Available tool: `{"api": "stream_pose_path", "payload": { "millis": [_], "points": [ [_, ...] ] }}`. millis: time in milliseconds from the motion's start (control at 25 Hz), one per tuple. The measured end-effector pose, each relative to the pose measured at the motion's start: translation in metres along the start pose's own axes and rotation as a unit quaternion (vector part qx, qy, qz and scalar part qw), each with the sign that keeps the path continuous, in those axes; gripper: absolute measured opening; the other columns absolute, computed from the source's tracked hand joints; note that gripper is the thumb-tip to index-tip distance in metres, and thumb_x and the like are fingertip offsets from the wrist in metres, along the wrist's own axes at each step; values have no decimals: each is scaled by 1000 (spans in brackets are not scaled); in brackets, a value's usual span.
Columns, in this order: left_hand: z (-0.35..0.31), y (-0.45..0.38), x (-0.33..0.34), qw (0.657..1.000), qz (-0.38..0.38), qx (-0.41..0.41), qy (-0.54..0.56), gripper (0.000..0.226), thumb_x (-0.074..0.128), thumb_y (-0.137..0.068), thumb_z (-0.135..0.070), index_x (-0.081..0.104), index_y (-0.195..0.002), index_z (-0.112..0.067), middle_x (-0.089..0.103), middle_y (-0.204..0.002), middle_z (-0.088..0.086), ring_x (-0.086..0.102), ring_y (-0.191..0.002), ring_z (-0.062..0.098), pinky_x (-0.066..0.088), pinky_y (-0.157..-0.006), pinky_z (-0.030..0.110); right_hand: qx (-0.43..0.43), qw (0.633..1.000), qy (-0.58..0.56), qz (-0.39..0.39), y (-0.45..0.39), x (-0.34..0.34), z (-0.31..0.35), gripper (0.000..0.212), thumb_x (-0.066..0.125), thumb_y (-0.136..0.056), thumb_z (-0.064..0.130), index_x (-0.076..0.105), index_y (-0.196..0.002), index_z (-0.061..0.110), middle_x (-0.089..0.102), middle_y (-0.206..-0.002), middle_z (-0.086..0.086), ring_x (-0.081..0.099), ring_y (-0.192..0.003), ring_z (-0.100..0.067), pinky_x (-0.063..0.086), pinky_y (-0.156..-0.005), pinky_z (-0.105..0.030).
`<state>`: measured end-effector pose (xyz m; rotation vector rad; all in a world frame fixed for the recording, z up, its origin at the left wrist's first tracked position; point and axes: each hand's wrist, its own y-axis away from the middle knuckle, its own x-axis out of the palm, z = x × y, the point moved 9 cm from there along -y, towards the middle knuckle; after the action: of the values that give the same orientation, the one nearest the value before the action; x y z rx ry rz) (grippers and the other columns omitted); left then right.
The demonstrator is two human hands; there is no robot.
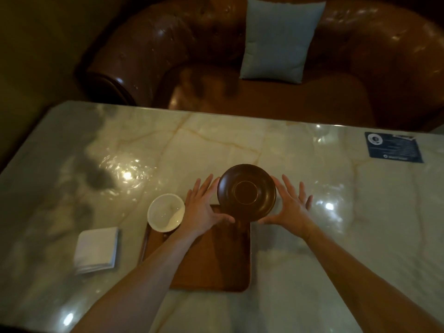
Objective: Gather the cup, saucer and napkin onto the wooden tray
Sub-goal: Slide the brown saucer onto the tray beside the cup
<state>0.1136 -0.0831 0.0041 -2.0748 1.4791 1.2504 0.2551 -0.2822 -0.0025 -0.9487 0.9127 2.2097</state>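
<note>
pale veined marble table (216, 145): glossy top, carries everything below.

flat rectangular wooden tray (216, 260): lies at the near middle of the table; its far edge is under the saucer and the hands.

round dark brown saucer (246, 190): cradled between both hands, overhanging the tray's far edge; whether it rests on it or is held just above, cannot tell. best eased toward the person and lowered level onto the tray's open middle, set down rather than dropped, leaving room for the napkin.

folded white cloth napkin (97, 249): on the marble, left of the tray, not yet gathered.

small white round cup (165, 212): upright at the tray's far left corner, just beside the left hand; apparently on the tray, though the rim overlap makes this uncertain. mind the wrist does not knock it.

left hand (206, 207): fingers spread, thumb under the saucer's near rim, gripping its left side.

right hand (288, 205): fingers spread likewise, pressing the saucer's right side.
</note>
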Motion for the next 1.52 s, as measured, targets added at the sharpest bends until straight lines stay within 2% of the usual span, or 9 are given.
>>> {"api": "stream_pose_path", "payload": {
  "millis": [200, 320, 520, 600, 800, 1160, 1520],
  "points": [
    [7, 46, 13, 995, -13, -32, 98, 126, 69, -50, -78, 11, -152, -32, 6, -162, -10, -10, -147, 16, 8, -121, 49, -32, 999, 22, 17, 25, 13, 4, 128, 75, -48, 75, -2, -147, 52, -13, -161, 13, -28, -143, -31, -15, -112, -62],
    [17, 70, 27, 992, -12, -52, 116, 126, 73, -51, -76, 9, -151, -35, 6, -161, -12, -9, -147, 12, 9, -120, 45, -41, 998, 35, 39, 37, 27, 4, 128, 75, -47, 75, -2, -147, 51, -14, -161, 13, -27, -144, -31, -15, -112, -62],
    [36, 105, 43, 985, -25, -99, 136, 124, 72, -49, -80, 13, -150, -39, 15, -159, -12, 7, -145, 5, 20, -116, 35, -57, 994, 53, 77, 48, 53, 6, 129, 75, -47, 75, -4, -147, 53, -16, -161, 14, -27, -144, -30, -12, -112, -62],
    [44, 115, 48, 984, -32, -114, 133, 125, 71, -48, -82, 15, -150, -37, 16, -158, -9, 14, -144, 8, 24, -115, 32, -60, 992, 53, 95, 50, 64, 6, 129, 76, -48, 74, -6, -146, 53, -18, -160, 13, -27, -144, -32, -10, -114, -63],
    [58, 127, 54, 986, -42, -132, 98, 126, 64, -46, -87, 19, -151, -32, 25, -155, 0, 22, -142, 18, 28, -116, 42, -52, 988, 73, 125, 48, 89, 6, 132, 77, -47, 73, -11, -143, 55, -19, -160, 11, -26, -144, -34, -8, -113, -63],
    [74, 127, 62, 988, -66, -141, -7, 122, 46, -51, -96, 19, -151, -30, 30, -156, 2, 19, -144, 24, 20, -117, 48, -55, 987, 88, 123, 35, 112, 0, 133, 76, -44, 75, -17, -137, 63, -19, -161, 11, -25, -143, -34, -10, -111, -64],
    [80, 116, 67, 987, -54, -147, -41, 120, 41, -53, -97, 10, -151, -37, 18, -160, -5, 4, -148, 21, 11, -118, 54, -54, 986, 106, 115, 21, 111, -5, 133, 72, -42, 81, -21, -135, 64, -18, -161, 8, -25, -143, -36, -11, -111, -66]
  ]
}}
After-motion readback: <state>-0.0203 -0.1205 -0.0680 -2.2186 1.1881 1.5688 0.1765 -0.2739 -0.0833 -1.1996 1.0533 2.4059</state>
